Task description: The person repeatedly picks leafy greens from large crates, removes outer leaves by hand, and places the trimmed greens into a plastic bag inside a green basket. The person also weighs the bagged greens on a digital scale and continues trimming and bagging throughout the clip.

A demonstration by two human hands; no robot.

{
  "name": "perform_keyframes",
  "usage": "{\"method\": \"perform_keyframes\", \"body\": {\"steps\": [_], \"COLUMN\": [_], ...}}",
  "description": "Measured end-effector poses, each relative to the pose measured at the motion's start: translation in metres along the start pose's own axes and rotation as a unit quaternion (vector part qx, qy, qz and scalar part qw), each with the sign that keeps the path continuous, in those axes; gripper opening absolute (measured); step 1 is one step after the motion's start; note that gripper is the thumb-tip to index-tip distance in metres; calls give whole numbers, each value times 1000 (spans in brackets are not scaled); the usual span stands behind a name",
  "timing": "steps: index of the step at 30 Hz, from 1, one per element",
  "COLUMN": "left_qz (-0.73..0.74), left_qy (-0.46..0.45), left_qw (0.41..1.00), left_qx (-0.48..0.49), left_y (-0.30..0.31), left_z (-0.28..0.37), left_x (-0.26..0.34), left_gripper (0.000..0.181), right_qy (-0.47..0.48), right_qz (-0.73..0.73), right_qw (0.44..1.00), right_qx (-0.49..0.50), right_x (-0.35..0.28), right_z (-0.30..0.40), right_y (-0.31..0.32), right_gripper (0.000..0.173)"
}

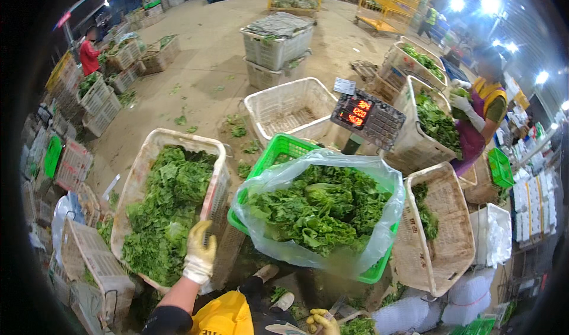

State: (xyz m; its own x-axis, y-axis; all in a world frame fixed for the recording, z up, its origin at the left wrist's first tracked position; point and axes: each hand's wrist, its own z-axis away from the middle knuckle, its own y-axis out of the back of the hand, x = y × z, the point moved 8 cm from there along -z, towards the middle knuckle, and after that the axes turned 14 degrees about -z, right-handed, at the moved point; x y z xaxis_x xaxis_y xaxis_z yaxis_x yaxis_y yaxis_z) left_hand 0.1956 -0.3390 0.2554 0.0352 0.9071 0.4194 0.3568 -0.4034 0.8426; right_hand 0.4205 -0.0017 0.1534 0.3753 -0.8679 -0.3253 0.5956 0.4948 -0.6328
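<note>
My left hand (200, 251), in a yellow-palmed glove, is at the near right rim of a white plastic crate (216, 192) of leafy greens (171, 201). Its fingers are apart and nothing shows in them. To its right, a clear plastic bag (271, 241) full of curly lettuce (329, 197) lines a green plastic basket (378, 268). Low in the picture, my right hand (322, 320), gloved too, has its fingers curled; a thin tool seems to lie by it, but its hold is unclear. A digital scale display (368, 118) stands behind the basket, its red digits lit.
An empty white crate (291, 88) stands behind the basket. At the right, a dirty crate (458, 228) holds some leaves. A person (482, 99) in a purple apron holds greens over another crate (413, 112). Stacked crates (278, 46) stand farther back; white mesh rolls (404, 315) lie near right.
</note>
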Motion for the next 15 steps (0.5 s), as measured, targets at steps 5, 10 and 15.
{"method": "perform_keyframes", "body": {"steps": [5,10,15], "left_qz": [-117,-268,19], "left_qy": [262,232,257], "left_qw": [951,878,867], "left_qx": [-114,-321,-426], "left_y": [-32,-50,-24], "left_z": [152,158,121], "left_x": [-165,-142,-192], "left_gripper": [58,73,51], "right_qy": [-65,-74,-64], "right_qz": [98,275,247], "right_qw": [993,958,967], "right_qx": [-7,-30,29], "right_x": [24,43,81], "right_z": [-7,-15,-35], "right_y": [-35,-81,-108], "right_gripper": [21,28,23]}}
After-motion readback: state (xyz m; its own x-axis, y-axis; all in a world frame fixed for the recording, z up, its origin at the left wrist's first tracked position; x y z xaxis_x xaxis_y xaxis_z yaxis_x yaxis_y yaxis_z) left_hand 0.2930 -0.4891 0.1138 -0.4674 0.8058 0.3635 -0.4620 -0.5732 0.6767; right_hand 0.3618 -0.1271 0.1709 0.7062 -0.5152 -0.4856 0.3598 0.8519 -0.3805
